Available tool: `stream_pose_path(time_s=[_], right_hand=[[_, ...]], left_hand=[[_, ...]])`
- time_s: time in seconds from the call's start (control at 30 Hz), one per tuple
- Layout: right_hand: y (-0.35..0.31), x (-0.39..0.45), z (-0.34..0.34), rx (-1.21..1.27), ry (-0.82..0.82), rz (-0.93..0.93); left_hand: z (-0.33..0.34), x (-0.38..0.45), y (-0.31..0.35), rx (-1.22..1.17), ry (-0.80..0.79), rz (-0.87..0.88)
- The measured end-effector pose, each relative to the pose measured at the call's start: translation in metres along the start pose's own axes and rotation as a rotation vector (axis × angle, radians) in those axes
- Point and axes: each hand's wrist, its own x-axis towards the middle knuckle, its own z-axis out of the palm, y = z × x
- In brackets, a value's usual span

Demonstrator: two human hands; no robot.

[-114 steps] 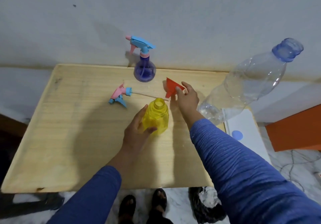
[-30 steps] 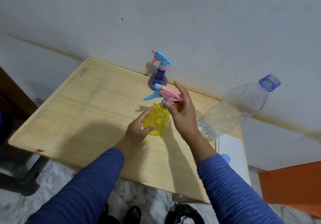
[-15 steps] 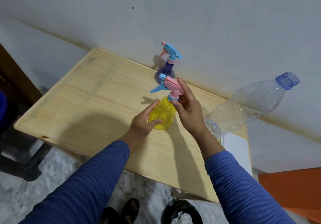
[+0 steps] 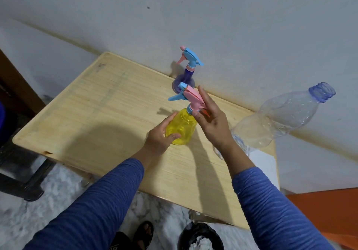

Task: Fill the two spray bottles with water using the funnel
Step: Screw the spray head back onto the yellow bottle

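A yellow spray bottle [image 4: 181, 128] stands on the wooden table [image 4: 93, 117], with my left hand [image 4: 161, 135] wrapped around its body. Its pink and blue spray head [image 4: 188, 96] sits on the neck, and my right hand [image 4: 212, 119] grips the collar with the fingers along the head. The purple spray bottle [image 4: 183, 79], capped with a blue and pink head, stands at the back by the wall. A sliver of the red funnel [image 4: 205, 112] shows behind my right hand. A large clear water bottle [image 4: 280, 119] with an open blue neck stands at the right.
A white box [image 4: 263, 164] lies at the table's right edge. An orange object [image 4: 329, 214] sits low at the right. A dark frame [image 4: 21, 174] stands left of the table. A black bag [image 4: 200, 237] and my sandalled feet are on the marble floor below.
3.8 s ago the spray head lay on the table and my right hand held the funnel; now the head is on the yellow bottle. My right hand has shifted slightly on the collar in the last second.
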Motion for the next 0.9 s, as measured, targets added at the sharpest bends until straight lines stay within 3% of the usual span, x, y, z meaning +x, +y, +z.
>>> stream_pose_path(time_s=[0.1,0.27,0.5,0.7,0.9], right_hand=[[0.0,-0.001,-0.002,0.036,0.015,-0.023],[0.0,0.002,0.015,-0.112,0.157,-0.055],[0.005,0.004,-0.003,-0.05,-0.053,-0.048],[0.002,0.008,0.01,-0.151,0.08,-0.049],[0.005,-0.001,0.001,-0.088,0.002,-0.065]], left_hand=[[0.0,0.0,0.0,0.011,0.002,0.004],[0.0,0.001,0.002,0.023,-0.007,-0.005],[0.001,-0.001,0.006,0.032,0.013,-0.031],[0.002,-0.003,0.009,0.046,0.037,-0.064],[0.004,-0.002,0.009,0.059,0.048,-0.055]])
